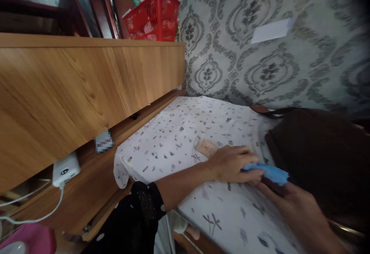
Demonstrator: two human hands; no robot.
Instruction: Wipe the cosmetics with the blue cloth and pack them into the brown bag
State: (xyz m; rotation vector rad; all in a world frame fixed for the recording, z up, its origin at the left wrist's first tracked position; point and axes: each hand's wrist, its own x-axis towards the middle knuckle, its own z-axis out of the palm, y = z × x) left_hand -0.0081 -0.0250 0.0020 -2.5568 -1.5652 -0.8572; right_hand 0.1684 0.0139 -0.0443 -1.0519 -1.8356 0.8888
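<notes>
My left hand reaches across the patterned white cloth, fingers closed on a light blue crumpled thing, perhaps thin plastic or cloth. From the lower right, my right hand grips the same blue thing at its other end. Something dark shows beneath it, between the hands, too hidden to name. A small flat pinkish packet lies on the cloth, partly behind my left hand. Beside my right hand sits a large dark brown bag with a strap.
A wooden cabinet panel rises on the left, with a red plastic basket on top. Below it are a white power bank with a cable and a small blurred packet. Patterned wallpaper covers the wall behind.
</notes>
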